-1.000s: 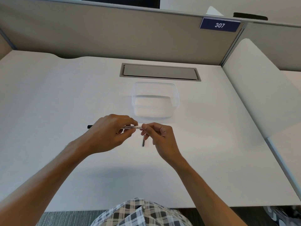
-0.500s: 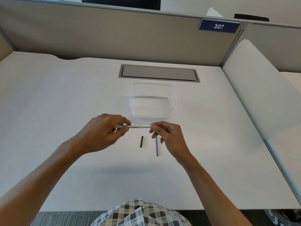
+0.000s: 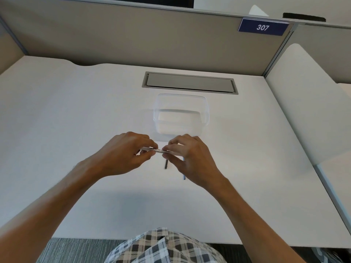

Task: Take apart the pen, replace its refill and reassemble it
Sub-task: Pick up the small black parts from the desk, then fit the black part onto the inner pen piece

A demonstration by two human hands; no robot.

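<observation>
1. Both hands pinched the white pen barrel [image 3: 158, 150] between them: the left hand [image 3: 125, 154] held its left end with curled fingers and thumb, and the right hand [image 3: 191, 158] gripped its right end the same way.
2. That barrel lay level above the white desk [image 3: 76, 120], with dark print along its side, too small to read.
3. Nearest the person, a checked garment [image 3: 163, 247] showed at the bottom edge, with both bare forearms reaching forward over the desk.
4. On the desk under the hands lay a short dark piece [image 3: 166, 165], possibly the pen's cap or tip, though the view was too coarse to say which.
5. Just to its right, a thin blue refill [image 3: 184, 176] lay partly hidden beneath the right hand.
6. Beyond the hands stood a clear plastic container [image 3: 181, 114], close to the fingertips.
7. Farther back, a grey cable hatch [image 3: 190, 83] sat flush in the desk.
8. At the far side rose a beige partition [image 3: 133, 37] bearing a blue sign [image 3: 263, 27] marked 307.
</observation>
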